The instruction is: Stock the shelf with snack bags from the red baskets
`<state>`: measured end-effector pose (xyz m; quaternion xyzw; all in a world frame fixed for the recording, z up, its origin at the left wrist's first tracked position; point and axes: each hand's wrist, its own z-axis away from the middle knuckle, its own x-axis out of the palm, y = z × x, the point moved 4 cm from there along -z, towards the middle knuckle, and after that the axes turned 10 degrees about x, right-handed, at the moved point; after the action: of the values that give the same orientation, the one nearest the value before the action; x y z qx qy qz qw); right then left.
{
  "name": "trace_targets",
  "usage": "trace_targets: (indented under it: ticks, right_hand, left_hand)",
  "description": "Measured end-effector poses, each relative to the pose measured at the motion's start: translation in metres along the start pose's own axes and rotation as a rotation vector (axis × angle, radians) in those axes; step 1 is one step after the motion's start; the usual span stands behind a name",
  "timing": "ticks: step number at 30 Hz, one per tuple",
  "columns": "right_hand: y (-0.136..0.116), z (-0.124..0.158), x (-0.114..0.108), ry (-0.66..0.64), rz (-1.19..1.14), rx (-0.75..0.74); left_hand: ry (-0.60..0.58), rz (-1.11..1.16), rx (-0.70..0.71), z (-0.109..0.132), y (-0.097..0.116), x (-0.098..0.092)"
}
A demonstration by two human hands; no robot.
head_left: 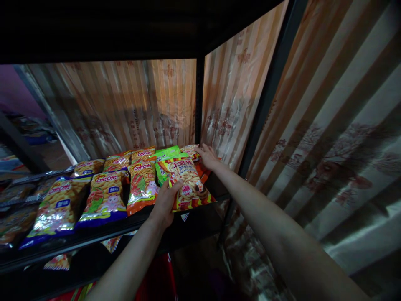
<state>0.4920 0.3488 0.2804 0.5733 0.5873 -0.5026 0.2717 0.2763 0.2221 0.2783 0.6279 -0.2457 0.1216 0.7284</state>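
Note:
My left hand grips the left edge of a red and yellow striped snack packet at the right end of a dark shelf. My right hand reaches further back, its fingers lying on the packets at the rear right corner, next to a green packet. Whether those fingers pinch anything is unclear. Left of my hands lie rows of orange snack bags and blue-edged ones.
A black shelf post stands behind the packets and another at the right. A striped, patterned curtain hangs behind and to the right. A lower shelf holds more packets. The shelf above is dark.

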Motion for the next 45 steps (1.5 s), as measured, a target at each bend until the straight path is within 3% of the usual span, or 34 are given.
trace_targets:
  ticks: [4,9,16,22,27,36,41,45]
  right_hand:
    - [0.007,-0.012,0.022,0.042,-0.077,-0.016]
    - [0.011,-0.021,0.024,0.162,-0.152,-0.013]
    - [0.002,-0.023,-0.018,0.409,-0.400,-0.022]
    - [-0.009,-0.005,-0.057,0.568,-0.545,-0.092]
    - [-0.032,0.020,-0.066,0.536,-0.609,-0.273]
    - [-0.084,0.034,-0.052,0.343,-0.486,-0.469]
    - [-0.104,0.037,-0.038,0.255,-0.371,-0.522]
    - [-0.112,0.041,-0.032,0.265,-0.270,-0.538]
  left_hand:
    - [-0.010,-0.022,-0.030,-0.001,0.001,-0.001]
    - [-0.028,-0.035,-0.032,-0.008,0.008,-0.004]
    - [0.033,-0.037,-0.020,-0.013,0.018,-0.010]
    - [0.027,-0.007,-0.015,-0.016,0.023,-0.010]
    - [0.022,-0.013,0.012,-0.005,0.025,-0.010]
    - [-0.001,-0.078,-0.104,0.052,0.014,-0.026]
    - [0.010,-0.020,-0.115,0.057,0.018,-0.036]
    - [0.008,-0.027,-0.122,0.056,0.020,-0.045]
